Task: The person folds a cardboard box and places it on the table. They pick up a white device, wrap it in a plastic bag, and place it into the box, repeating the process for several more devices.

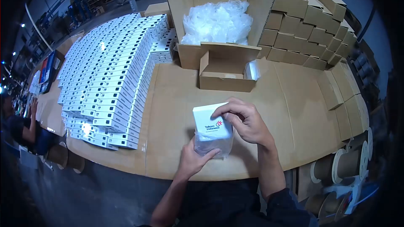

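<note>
A small white box [204, 117] printed "Telkom Indonesia" is partway inside a clear plastic bag [212, 147] above the near part of the table. My left hand [192, 160] is closed around the bag at the bottom, its thumb lying across the front. At the box's upper right edge, my right hand [248, 122] grips with bent fingers over the printed face. Beyond them stands an open cardboard box [225, 85] with a plastic-wrapped white box [252, 70] at its right end.
Rows of stacked white boxes [113, 80] fill the table's left. A large carton [176, 12] of clear plastic bags [216, 21] stands at the back. Brown cardboard boxes [301, 29] are piled back right. Another person's arm [31, 122] shows far left; cable spools [349, 162] sit lower right.
</note>
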### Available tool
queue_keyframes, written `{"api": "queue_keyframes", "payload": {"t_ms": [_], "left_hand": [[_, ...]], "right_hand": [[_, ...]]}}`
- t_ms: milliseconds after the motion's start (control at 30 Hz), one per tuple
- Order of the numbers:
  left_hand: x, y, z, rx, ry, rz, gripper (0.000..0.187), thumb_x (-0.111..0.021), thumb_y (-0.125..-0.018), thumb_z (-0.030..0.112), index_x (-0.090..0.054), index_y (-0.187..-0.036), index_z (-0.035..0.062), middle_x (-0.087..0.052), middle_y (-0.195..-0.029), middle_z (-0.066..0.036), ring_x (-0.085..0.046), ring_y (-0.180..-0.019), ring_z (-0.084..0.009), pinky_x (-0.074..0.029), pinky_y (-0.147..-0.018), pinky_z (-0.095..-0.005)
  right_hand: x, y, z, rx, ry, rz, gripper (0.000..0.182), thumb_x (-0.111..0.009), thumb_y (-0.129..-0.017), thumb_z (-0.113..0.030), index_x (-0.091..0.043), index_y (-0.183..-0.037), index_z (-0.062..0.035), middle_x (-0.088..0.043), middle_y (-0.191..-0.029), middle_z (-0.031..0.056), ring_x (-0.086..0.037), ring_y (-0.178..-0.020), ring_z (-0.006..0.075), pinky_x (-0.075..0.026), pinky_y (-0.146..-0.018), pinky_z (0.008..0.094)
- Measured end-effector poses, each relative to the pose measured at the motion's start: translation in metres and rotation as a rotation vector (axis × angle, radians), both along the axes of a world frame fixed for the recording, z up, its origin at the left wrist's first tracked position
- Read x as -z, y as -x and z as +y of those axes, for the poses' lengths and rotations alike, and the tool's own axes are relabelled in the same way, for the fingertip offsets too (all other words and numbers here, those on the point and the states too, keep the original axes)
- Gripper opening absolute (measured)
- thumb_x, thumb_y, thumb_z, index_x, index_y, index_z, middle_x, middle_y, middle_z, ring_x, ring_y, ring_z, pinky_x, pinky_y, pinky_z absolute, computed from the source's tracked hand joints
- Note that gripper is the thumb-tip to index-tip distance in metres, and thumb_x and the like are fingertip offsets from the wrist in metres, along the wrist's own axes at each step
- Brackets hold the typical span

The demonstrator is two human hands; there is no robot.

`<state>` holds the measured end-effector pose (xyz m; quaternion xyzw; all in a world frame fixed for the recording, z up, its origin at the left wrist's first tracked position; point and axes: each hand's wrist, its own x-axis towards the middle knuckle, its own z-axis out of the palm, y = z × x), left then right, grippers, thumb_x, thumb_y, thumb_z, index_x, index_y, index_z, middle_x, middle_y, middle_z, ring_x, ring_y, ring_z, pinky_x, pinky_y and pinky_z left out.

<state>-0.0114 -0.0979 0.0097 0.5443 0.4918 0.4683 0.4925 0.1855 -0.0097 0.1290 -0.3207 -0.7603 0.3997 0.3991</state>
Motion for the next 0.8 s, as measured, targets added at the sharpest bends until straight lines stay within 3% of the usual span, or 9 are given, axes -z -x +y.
{"api": "queue_keyframes", "payload": {"t_ms": [133,267,300,400,433,533,600,800], "left_hand": [[-0.006,0.003,0.001,0.042,0.09,-0.127,0.054,-0.086,-0.086,0.012,-0.061,-0.13,-0.0043,-0.073,-0.116,-0.013,-0.07,-0.111,-0.0191,-0.056,-0.097,-0.0358],[0.005,0.001,-0.003,0.027,0.102,-0.437,0.039,-0.068,-0.102,0.018,-0.059,-0.133,-0.004,-0.069,-0.12,-0.01,-0.065,-0.114,-0.0164,-0.052,-0.1,-0.0328],[0.013,0.001,0.0,0.009,0.162,-0.524,0.037,-0.062,-0.106,0.02,-0.058,-0.134,-0.0039,-0.068,-0.121,-0.01,-0.064,-0.114,-0.016,-0.051,-0.101,-0.0323],[0.026,-0.002,0.0,-0.061,0.212,-0.601,0.038,-0.048,-0.113,0.026,-0.058,-0.135,-0.0042,-0.067,-0.123,-0.01,-0.063,-0.111,-0.0151,-0.05,-0.1,-0.032],[0.025,-0.003,0.0,-0.088,0.206,-0.598,0.04,-0.045,-0.114,0.028,-0.058,-0.135,-0.0043,-0.067,-0.123,-0.01,-0.063,-0.11,-0.015,-0.05,-0.099,-0.0321],[0.029,-0.002,0.006,-0.112,0.127,-0.633,0.041,-0.046,-0.114,0.027,-0.057,-0.136,-0.0047,-0.067,-0.123,-0.01,-0.063,-0.111,-0.0151,-0.049,-0.1,-0.0323],[0.027,0.0,0.01,-0.123,0.063,-0.473,0.042,-0.044,-0.114,0.028,-0.057,-0.136,-0.0055,-0.067,-0.123,-0.01,-0.062,-0.113,-0.0158,-0.049,-0.102,-0.0329],[0.018,0.003,0.008,-0.112,-0.019,-0.204,0.05,-0.039,-0.115,0.032,-0.054,-0.143,-0.0071,-0.065,-0.132,-0.012,-0.059,-0.123,-0.0187,-0.046,-0.106,-0.0339]], "right_hand": [[0.014,-0.004,-0.001,0.042,0.1,-0.002,0.023,-0.057,-0.094,0.001,-0.076,-0.107,-0.0024,-0.072,-0.101,0.0126,-0.07,-0.096,0.0241,-0.054,-0.088,0.0357],[0.021,-0.005,-0.004,0.057,0.213,0.025,0.024,-0.055,-0.097,0.0,-0.076,-0.109,-0.0012,-0.073,-0.104,0.0128,-0.069,-0.099,0.0217,-0.054,-0.092,0.0348],[0.028,-0.008,-0.004,0.0,0.218,0.004,0.029,-0.054,-0.101,-0.004,-0.069,-0.125,-0.0011,-0.072,-0.11,0.0115,-0.068,-0.102,0.0195,-0.053,-0.094,0.034],[0.045,-0.006,-0.016,0.042,0.407,0.331,0.038,-0.054,-0.105,-0.007,-0.056,-0.143,-0.0022,-0.069,-0.118,0.0106,-0.066,-0.105,0.0197,-0.052,-0.097,0.0343],[0.054,-0.006,-0.021,0.073,0.486,0.503,0.043,-0.059,-0.105,-0.008,-0.048,-0.146,-0.0008,-0.066,-0.122,0.0111,-0.065,-0.105,0.018,-0.054,-0.096,0.0321],[0.086,-0.011,-0.04,0.205,0.551,0.485,0.033,-0.067,-0.1,-0.004,-0.057,-0.131,0.0018,-0.067,-0.115,0.0097,-0.065,-0.103,0.0137,-0.055,-0.094,0.0287],[0.091,0.0,-0.055,0.284,0.647,0.632,0.017,-0.071,-0.097,-0.002,-0.066,-0.112,0.0028,-0.069,-0.103,0.0056,-0.066,-0.094,0.0107,-0.055,-0.091,0.0256],[0.094,0.007,-0.058,0.395,0.528,0.578,0.01,-0.067,-0.1,0.0,-0.067,-0.109,0.0039,-0.07,-0.11,0.0075,-0.064,-0.098,0.0109,-0.052,-0.093,0.0268]]}}
